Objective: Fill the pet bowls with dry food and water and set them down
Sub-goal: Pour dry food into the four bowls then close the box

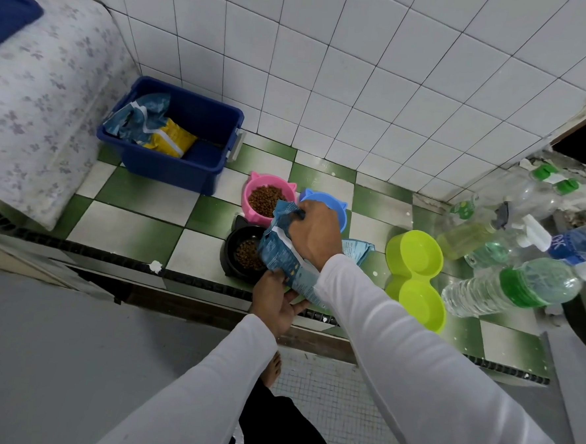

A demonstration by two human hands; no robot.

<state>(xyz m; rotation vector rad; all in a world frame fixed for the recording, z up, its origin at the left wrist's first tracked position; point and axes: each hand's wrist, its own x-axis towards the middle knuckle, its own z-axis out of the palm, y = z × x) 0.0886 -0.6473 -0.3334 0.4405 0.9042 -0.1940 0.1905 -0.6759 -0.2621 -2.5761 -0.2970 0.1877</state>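
We've got both grips on the blue food bag: right hand pinching its top, left hand clamped on the bottom. Right under it sits the black bowl with kibble, pink bowl just beyond, blue bowl behind the right hand. All on a green-and-white checkered tile ledge, white tiled wall behind.

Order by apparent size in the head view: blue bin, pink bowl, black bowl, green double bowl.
1. blue bin
2. green double bowl
3. pink bowl and black bowl: look alike, not ranked.
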